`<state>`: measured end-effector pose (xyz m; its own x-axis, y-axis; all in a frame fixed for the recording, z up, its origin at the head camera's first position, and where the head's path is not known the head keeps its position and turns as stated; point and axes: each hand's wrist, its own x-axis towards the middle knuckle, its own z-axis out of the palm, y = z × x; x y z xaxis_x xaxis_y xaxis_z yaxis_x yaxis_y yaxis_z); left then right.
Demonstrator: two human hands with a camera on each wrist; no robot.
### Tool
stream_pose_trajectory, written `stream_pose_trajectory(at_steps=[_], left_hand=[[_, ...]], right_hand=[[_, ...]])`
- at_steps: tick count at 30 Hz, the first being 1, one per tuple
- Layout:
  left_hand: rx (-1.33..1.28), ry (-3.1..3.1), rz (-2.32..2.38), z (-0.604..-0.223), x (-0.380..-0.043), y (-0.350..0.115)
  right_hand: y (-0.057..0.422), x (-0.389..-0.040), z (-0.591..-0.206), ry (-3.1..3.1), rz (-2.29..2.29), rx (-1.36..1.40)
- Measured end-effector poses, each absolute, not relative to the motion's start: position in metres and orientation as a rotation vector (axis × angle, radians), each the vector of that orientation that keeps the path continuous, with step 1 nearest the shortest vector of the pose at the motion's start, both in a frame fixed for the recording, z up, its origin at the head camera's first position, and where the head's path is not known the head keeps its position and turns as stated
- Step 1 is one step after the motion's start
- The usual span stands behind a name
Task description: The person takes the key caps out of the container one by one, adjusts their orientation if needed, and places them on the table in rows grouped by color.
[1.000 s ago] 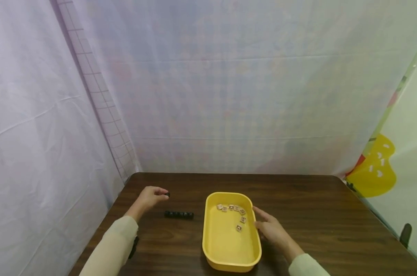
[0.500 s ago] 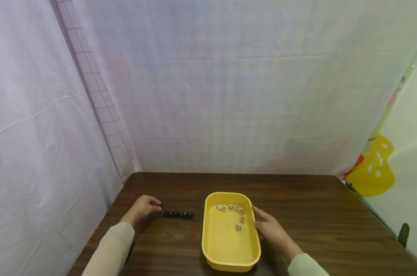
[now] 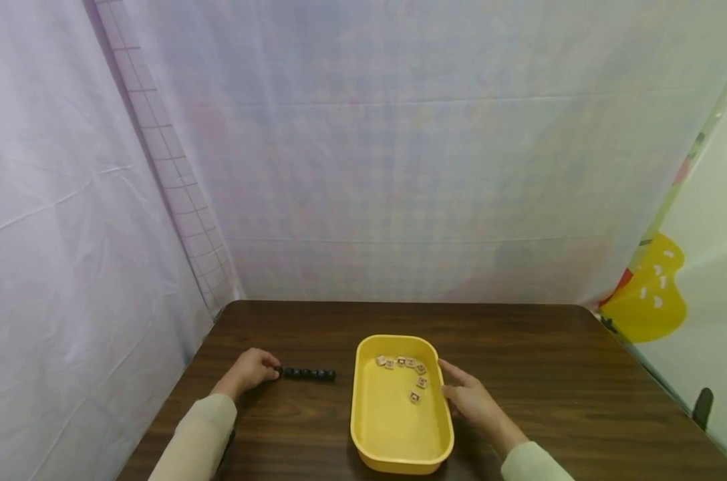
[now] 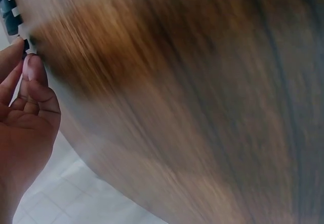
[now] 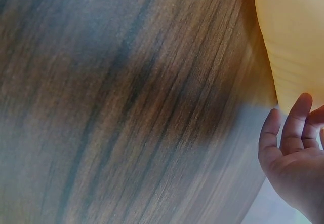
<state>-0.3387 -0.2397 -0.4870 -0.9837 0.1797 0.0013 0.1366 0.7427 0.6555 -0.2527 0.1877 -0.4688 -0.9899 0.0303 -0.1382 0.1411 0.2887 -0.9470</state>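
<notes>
A small black cube (image 3: 278, 370) is pinched at lower left, beside a straight row of black cubes (image 3: 309, 374); a yellow tray (image 3: 399, 434), holding pale cubes (image 3: 421, 383), is seen lower centre.

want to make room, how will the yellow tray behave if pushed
The yellow tray looks like thin plastic, so probably stiff and fairly light. Sitting flat on a smooth-looking table, it would likely slide rather than tip. The pale blocks lie loose inside, so they may shift.
</notes>
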Motion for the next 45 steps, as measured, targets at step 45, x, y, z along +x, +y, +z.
stream_pose_trajectory(at_steps=[45], left_hand=[[0.455,2.675,1.544,-0.406,-0.344,-0.082]], right_hand=[[0.186,-0.253,-0.468,2.391,-1.853,0.156]])
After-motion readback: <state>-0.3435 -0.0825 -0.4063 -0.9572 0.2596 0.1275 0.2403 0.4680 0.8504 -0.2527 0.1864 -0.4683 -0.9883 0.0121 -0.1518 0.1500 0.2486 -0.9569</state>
